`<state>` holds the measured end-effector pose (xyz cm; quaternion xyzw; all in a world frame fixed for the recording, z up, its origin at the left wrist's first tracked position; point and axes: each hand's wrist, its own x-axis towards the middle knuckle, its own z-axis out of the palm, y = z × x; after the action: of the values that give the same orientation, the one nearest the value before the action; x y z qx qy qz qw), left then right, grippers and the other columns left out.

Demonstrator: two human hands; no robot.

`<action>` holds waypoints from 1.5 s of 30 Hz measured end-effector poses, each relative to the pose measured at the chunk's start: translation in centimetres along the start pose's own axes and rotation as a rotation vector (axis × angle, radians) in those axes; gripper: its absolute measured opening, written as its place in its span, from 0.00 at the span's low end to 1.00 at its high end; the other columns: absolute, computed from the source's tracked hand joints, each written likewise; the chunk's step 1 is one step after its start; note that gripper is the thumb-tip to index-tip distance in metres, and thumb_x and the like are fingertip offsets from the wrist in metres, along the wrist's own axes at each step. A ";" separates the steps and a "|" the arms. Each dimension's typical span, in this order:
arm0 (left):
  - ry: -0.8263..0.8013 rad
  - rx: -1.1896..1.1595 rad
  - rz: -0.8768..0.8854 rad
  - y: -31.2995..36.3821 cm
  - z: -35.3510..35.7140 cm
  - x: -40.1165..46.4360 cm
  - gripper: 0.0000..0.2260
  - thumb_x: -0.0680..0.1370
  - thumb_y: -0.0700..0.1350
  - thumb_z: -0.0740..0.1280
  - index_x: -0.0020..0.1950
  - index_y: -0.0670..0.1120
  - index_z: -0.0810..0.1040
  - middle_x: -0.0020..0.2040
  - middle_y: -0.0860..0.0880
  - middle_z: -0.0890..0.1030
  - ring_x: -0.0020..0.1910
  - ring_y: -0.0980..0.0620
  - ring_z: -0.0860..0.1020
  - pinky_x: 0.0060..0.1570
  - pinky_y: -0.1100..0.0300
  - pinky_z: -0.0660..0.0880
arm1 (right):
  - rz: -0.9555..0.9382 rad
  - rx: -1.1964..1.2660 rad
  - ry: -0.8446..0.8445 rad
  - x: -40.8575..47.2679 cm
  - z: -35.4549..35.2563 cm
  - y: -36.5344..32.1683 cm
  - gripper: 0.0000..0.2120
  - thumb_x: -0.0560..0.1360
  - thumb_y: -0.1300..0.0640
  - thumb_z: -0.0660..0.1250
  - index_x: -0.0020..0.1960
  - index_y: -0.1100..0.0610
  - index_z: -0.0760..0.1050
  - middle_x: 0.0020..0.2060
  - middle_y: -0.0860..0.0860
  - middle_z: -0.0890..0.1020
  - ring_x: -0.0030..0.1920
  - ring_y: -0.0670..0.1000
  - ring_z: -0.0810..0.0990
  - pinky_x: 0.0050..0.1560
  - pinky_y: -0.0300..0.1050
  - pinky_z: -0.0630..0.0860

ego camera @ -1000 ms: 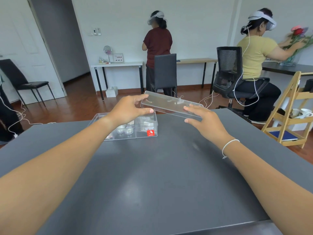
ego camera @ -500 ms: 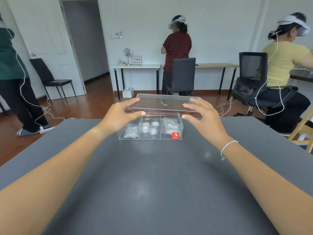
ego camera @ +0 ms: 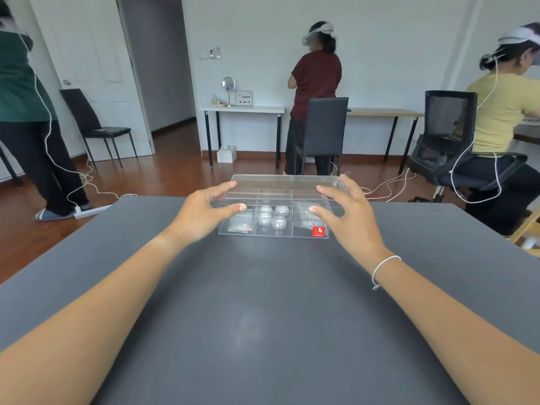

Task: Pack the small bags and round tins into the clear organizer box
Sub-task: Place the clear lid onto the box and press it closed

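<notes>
The clear organizer box (ego camera: pixel 287 232) with a red sticker sits at the far middle of the dark grey table (ego camera: pixel 263 317). Several round tins (ego camera: pixel 272 216) fill its middle compartment. Small bags lie in the left compartment (ego camera: pixel 240 227) and the right compartment (ego camera: pixel 306 215). A clear lid (ego camera: pixel 287 182) lies level over the box, on or just above its rim. My left hand (ego camera: pixel 201 215) pinches the lid's left end between thumb and fingers. At the lid's right end, my right hand (ego camera: pixel 350 219) holds it the same way.
Beyond the table's far edge stand a black chair (ego camera: pixel 321 130) and a mesh office chair (ego camera: pixel 447 135). White cables (ego camera: pixel 388 184) trail over the wooden floor. Three people with headsets are at the left, the back wall and the right.
Both hands have brought the lid from the right and above down over the box. It now lies level on the box, and the box is centred in view.
</notes>
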<state>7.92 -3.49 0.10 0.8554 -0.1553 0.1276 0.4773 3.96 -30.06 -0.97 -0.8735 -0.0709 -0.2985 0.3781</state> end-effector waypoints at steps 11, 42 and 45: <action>-0.003 0.006 -0.033 -1.7 -0.1 -0.3 0.26 0.68 0.51 0.73 0.65 0.55 0.72 0.67 0.55 0.72 0.67 0.60 0.66 0.64 0.65 0.57 | 0.075 0.039 -0.078 0.0 0.9 0.5 0.26 0.70 0.48 0.69 0.66 0.47 0.67 0.73 0.48 0.61 0.72 0.49 0.60 0.68 0.41 0.57; -0.021 -0.256 -0.157 -1.8 -0.2 0.1 0.24 0.71 0.45 0.71 0.66 0.52 0.71 0.65 0.51 0.74 0.56 0.52 0.76 0.53 0.57 0.75 | 0.143 0.280 -0.133 0.4 1.2 1.3 0.21 0.73 0.51 0.66 0.65 0.47 0.68 0.69 0.45 0.69 0.70 0.47 0.64 0.65 0.39 0.60; -0.028 -0.282 -0.177 -1.7 -0.3 -0.1 0.24 0.72 0.44 0.70 0.66 0.51 0.71 0.62 0.49 0.76 0.55 0.52 0.78 0.54 0.57 0.75 | 0.140 0.282 -0.134 0.3 1.2 1.3 0.21 0.73 0.51 0.66 0.65 0.47 0.68 0.67 0.45 0.70 0.69 0.47 0.65 0.64 0.37 0.60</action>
<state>8.49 -2.40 -1.14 0.7918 -0.1024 0.0503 0.6000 5.22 -30.20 -2.21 -0.8325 -0.0761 -0.1994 0.5113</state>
